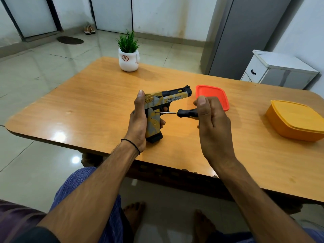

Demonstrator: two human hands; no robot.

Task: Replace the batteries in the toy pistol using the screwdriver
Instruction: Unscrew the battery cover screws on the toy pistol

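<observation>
The toy pistol [167,99], yellow, grey and black, stands upright on its grip base on the wooden table [98,106], barrel pointing right. My left hand [138,120] grips the back of its handle, thumb up along the rear of the slide. My right hand [212,120] holds the black-handled screwdriver [186,113] level. The thin metal shaft points left and its tip touches a spot on the right side of the grip. No batteries are visible.
An orange-red lid [217,92] lies flat behind my right hand. A yellow lidded box [296,120] sits at the table's right edge. A white pot with a green plant [128,58] stands at the far side. A white cabinet [280,71] is beyond the table.
</observation>
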